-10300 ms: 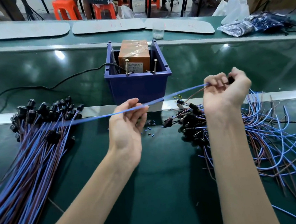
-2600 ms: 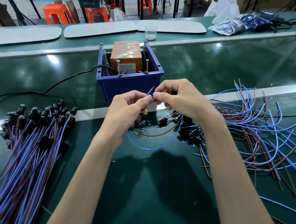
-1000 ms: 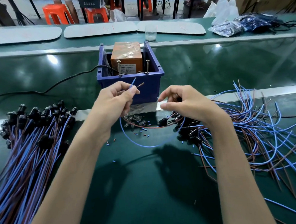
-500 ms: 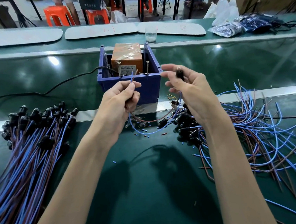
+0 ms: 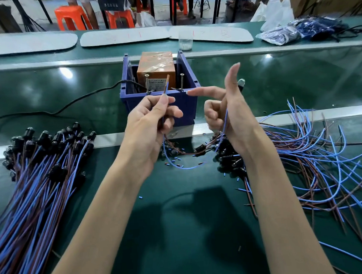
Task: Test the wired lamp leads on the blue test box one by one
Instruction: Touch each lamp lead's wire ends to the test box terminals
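Here lead ends [image 5: 167,83] poke up between fingers [image 5: 164,101] of the left hand [image 5: 149,126].

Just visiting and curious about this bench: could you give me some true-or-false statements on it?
1. The left hand pinches the lead ends, which point upward. True.
2. The lead ends touch both screws on the blue test box. False: they stand between the screws, touching neither.
3. The right hand is empty. False: it holds the lamp.
4. A straight bundle of leads lies at the left. True.
5. The box holds a green block. False: the block is orange.
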